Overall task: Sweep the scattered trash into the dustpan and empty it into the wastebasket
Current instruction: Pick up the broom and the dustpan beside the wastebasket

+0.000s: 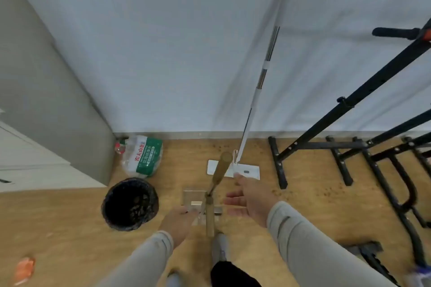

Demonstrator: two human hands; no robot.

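We see two hands. The left hand reaches down to the dustpan, its fingers curled at the pan's near edge; blur keeps us from telling whether its grip has closed on anything. The right hand hangs open, fingers spread wide, holding nothing, just right of the wooden handle that stands up from the pan.

There is one dustpan, on the floor directly ahead of us, and one wastebasket, lined in black, just to its left with dark bits inside. Beyond the pan lies one flat mop, white head on the floor and long pole leaning against the wall. One shrink-wrapped pack of water bottles sits against the baseboard behind the wastebasket. Small brown crumbs are scattered over the floor to the right, around the feet of a black metal rack. One orange scrap lies at the lower left. A grey cabinet closes off the left side.
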